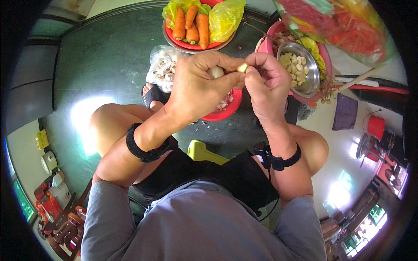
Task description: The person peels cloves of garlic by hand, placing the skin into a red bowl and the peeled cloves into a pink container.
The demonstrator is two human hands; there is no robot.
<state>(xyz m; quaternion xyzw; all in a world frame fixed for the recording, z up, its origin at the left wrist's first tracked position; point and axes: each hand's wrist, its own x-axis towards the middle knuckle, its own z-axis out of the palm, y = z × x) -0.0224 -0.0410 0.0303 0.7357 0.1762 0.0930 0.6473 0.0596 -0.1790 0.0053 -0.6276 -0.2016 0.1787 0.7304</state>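
Between the fingertips of both hands is a pale yellow garlic clove [242, 67]. My left hand [199, 84] pinches it from one side and also has a whitish piece of garlic [216, 71] tucked in its palm. On the other side, the thumb and forefinger of my right hand [269, 81] press on the clove. Below the hands, a red basin [228, 111] holds papery garlic skins [225, 101]; my left hand hides part of it. To the right, peeled cloves [296, 68] lie in a steel bowl [314, 80].
The steel bowl rests on a pink tub [326, 58]. Several carrots [202, 29] and yellow plastic bags [226, 19] fill a red basin [168, 31] ahead. A clear bag [163, 67] of garlic is near my left foot. A yellow-green stool [204, 151] shows between my legs.
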